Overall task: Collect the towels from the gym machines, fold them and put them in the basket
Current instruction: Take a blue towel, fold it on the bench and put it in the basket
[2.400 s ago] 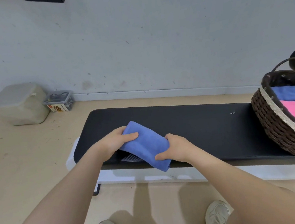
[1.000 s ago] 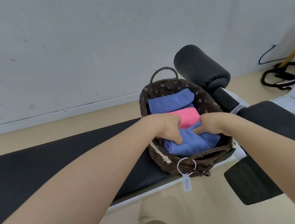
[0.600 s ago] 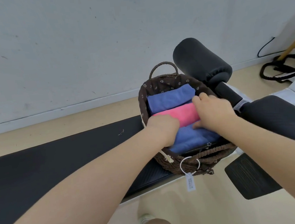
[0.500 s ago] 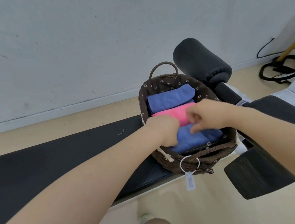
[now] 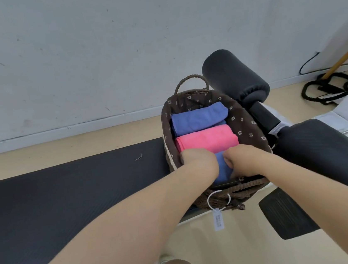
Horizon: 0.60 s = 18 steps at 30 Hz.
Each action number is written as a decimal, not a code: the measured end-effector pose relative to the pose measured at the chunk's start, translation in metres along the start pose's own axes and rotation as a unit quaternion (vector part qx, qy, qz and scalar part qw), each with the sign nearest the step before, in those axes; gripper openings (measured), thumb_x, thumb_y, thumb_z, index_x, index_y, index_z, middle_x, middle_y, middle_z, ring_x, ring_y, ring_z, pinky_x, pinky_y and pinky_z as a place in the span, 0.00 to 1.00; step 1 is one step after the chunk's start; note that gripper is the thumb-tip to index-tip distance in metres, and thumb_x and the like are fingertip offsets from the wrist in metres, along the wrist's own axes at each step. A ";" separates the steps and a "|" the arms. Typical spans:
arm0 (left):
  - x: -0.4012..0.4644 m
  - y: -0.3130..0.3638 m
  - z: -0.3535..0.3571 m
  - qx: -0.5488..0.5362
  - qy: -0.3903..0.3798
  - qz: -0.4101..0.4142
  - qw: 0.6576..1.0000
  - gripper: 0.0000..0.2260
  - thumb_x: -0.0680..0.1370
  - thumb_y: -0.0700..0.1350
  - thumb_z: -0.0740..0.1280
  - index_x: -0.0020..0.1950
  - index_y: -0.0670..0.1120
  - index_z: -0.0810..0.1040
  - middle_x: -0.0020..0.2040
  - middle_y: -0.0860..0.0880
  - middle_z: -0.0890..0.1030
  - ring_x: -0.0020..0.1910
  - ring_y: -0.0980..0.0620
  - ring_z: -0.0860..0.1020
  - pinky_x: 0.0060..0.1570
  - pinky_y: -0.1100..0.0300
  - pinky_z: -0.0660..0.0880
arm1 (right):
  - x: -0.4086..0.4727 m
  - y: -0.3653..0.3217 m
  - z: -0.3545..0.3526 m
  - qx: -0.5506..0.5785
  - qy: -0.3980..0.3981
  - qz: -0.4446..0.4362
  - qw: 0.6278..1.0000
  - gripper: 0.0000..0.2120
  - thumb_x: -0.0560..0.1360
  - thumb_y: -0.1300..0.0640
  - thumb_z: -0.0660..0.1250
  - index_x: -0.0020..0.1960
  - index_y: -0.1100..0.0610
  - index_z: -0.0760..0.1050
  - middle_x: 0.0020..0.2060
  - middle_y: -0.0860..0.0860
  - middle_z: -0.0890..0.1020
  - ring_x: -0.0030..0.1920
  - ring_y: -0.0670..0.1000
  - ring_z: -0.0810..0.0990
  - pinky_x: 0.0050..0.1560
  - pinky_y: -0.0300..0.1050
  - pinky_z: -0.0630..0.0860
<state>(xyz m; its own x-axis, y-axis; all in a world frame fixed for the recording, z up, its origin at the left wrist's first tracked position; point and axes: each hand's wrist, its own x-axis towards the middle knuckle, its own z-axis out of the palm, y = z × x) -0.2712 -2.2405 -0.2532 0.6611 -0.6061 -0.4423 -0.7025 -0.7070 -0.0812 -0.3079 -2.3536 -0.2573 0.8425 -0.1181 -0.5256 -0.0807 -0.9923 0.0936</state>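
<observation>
A basket (image 5: pixel 246 123) is set on the bench (image 5: pixel 67 191), at its right end, before the wall (image 5: pixel 116 51). Three towels are laid in it in a row: one (image 5: pixel 198 118) at the back, one (image 5: pixel 207 140) in the middle, one (image 5: pixel 222 167) at the front. A roller pad (image 5: pixel 234 77) is placed just right of the basket.

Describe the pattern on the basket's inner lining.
Dark brown fabric lining scattered with small white flowers, clearest in the head view.

Basket (image 5: pixel 249 190) woven wicker, cloth-lined; towels (image 5: pixel 199 119) soft matt cloth; bench (image 5: pixel 66 187) matt, perhaps ribbed vinyl.
</observation>
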 end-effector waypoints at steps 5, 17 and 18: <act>-0.015 -0.014 -0.005 0.020 -0.016 0.066 0.997 0.11 0.80 0.48 0.59 0.59 0.47 0.75 0.56 0.48 0.76 0.61 0.46 0.72 0.63 0.50 0.63 | -0.011 0.000 -0.013 0.098 -0.049 0.017 0.994 0.08 0.73 0.55 0.68 0.41 0.57 0.71 0.38 0.52 0.74 0.43 0.53 0.70 0.34 0.37 0.65; -0.148 -0.148 0.061 -0.178 0.250 0.044 0.951 0.12 0.79 0.45 0.60 0.61 0.48 0.76 0.60 0.51 0.75 0.61 0.51 0.72 0.62 0.55 0.68 | -0.067 -0.119 -0.100 0.317 0.187 -0.200 0.908 0.06 0.76 0.57 0.61 0.48 0.56 0.76 0.37 0.48 0.81 0.34 0.48 0.79 0.41 0.43 0.75; -0.163 -0.160 0.070 -0.191 0.219 0.004 0.957 0.12 0.79 0.45 0.59 0.60 0.49 0.76 0.58 0.52 0.76 0.58 0.51 0.73 0.59 0.56 0.69 | -0.070 -0.139 -0.102 0.306 0.190 -0.223 0.906 0.06 0.76 0.56 0.60 0.48 0.56 0.76 0.37 0.47 0.81 0.35 0.47 0.79 0.41 0.42 0.74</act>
<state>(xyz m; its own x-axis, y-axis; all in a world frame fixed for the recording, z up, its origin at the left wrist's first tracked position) -0.2849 -2.0032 -0.2310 0.7617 -0.6477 -0.0183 -0.6160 -0.7327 0.2893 -0.3013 -2.2031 -0.1469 0.9769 0.2060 -0.0563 0.1309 -0.7859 -0.6043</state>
